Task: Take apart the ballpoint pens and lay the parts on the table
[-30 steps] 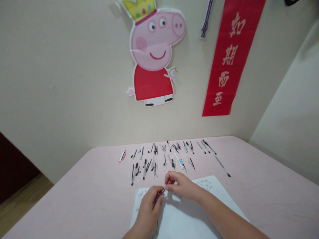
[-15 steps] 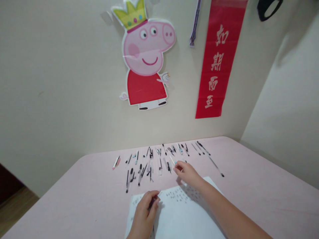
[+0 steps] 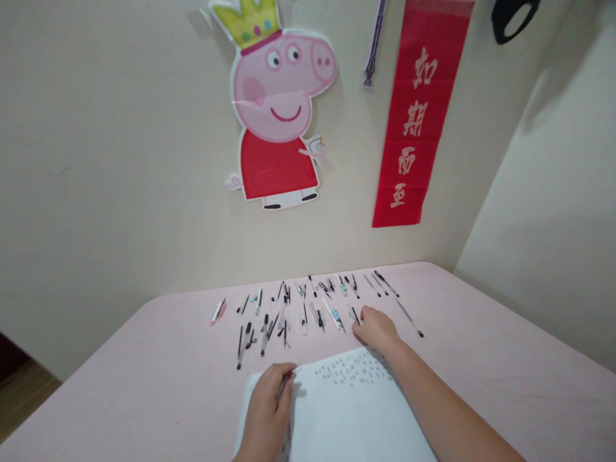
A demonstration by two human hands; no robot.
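Note:
My left hand rests on the left part of an open notebook. Its fingers are pinched together around something small and dark that I cannot make out. Beyond the notebook's top edge, my right hand is curled low over the table. Its fingertips are at a dark pen refill with clear parts, and what lies between them is hidden. Left of these fingers lie a white pen barrel and a light blue pen part. Rows of small handwritten marks run across the top of the page.
Several dismantled black pens, with caps, refills and clear barrels, lie in rows across the pink tabletop. A long clear pen lies at the right. Behind the table, the wall carries a cartoon pig cutout and a red banner.
My right hand has moved to the right along the pens, uncovering the light blue part. My left hand stays pinched on the notebook. The whole view has shifted slightly.

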